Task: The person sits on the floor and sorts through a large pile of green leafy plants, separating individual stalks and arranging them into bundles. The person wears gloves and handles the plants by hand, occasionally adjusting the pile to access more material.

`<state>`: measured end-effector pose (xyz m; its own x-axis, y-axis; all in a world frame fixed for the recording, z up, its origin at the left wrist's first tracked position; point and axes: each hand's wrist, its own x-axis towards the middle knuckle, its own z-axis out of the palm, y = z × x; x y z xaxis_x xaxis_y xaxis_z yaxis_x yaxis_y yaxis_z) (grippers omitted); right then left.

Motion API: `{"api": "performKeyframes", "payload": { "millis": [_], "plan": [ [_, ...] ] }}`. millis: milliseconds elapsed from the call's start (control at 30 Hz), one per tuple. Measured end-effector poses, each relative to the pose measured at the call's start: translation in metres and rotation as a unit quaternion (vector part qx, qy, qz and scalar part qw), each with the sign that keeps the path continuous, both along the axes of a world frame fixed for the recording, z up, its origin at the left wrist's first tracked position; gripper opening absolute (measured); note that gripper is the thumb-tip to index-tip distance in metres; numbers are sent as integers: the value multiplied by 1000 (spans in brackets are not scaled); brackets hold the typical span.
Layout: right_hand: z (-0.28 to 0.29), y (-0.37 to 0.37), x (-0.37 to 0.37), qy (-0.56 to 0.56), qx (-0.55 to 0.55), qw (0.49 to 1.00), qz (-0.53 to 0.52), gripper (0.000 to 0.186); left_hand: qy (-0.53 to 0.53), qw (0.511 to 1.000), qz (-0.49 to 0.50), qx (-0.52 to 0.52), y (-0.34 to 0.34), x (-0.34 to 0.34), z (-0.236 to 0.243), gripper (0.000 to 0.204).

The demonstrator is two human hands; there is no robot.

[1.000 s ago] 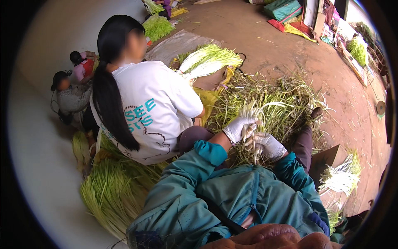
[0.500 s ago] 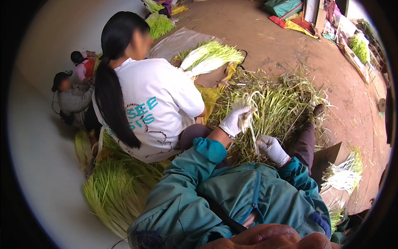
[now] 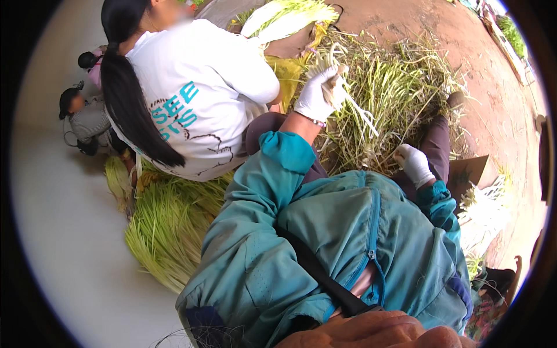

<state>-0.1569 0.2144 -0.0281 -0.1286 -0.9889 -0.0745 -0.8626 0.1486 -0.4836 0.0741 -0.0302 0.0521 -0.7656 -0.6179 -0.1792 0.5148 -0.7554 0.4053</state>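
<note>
Two gloved hands, left hand (image 3: 318,95) gripping one stalk bunch (image 3: 354,107), right hand (image 3: 413,163) closed, contents unclear

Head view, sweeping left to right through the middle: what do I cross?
Pale floor → laid-out bundle of green stalks → co-worker in a white shirt → left hand, gloved, lifting a few stalks → loose heap of green stalks → right hand, gloved → cardboard piece.

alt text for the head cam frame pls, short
Person in a teal jacket, wearing white gloves: left hand raised, gripping a bunch of pale green stalks; right hand low over the loose stalk pile. Another person in a white shirt sits close on the left, beside bundled greens.
</note>
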Motion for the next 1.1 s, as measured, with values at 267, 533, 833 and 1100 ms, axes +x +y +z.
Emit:
{"api": "performKeyframes", "payload": {
  "millis": [267,533,833,1100],
  "plan": [
    [106,-57,59,-526,-86,845,39,50,-1,996,-80,-30,14,-10,-7,26],
    [92,-52,75,-599,73,797,-3,33,-66,995,-49,-62,25,-7,3,25],
    [80,-33,65,-558,36,828,-31,27,-90,995,-25,-33,33,-19,-5,23],
    [86,-28,65,-532,7,847,-8,30,-38,998,-34,-25,21,-16,-19,25]
  ]
}}
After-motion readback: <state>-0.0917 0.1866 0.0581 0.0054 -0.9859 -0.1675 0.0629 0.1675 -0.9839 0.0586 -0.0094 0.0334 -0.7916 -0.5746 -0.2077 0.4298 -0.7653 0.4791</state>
